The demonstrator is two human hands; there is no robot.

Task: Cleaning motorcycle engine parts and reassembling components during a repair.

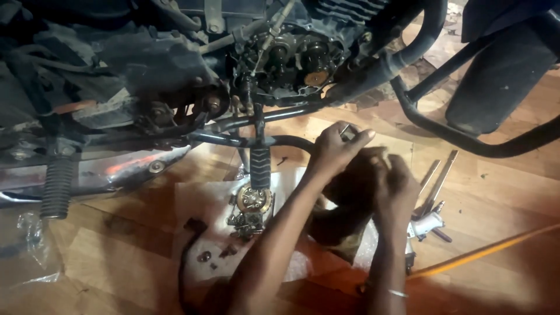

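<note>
Held part: small dark metal piece (348, 133), just right of frame centre, below the open engine case (291, 58).
Left hand (333, 153): fingers pinching the piece from its left.
Right hand (389, 185): blurred, at 5 o'clock of the piece; fingers curled on a dark cloth-like mass (344, 204), grip uncertain.
Step, as judged: handling or wiping a removed part.
Next move calls for: a firm pinch, steady support.
Loose parts (252, 205): on pale sheet (201, 201), 8 o'clock.
Tools (434, 186): 3 o'clock, on wood floor (501, 192).
Packages, labels: clear plastic bag (26, 233), far 9 o'clock; no labels legible.

Black frame tube (466, 140), orange hose (484, 252), brass-coloured gear (254, 198).
</note>
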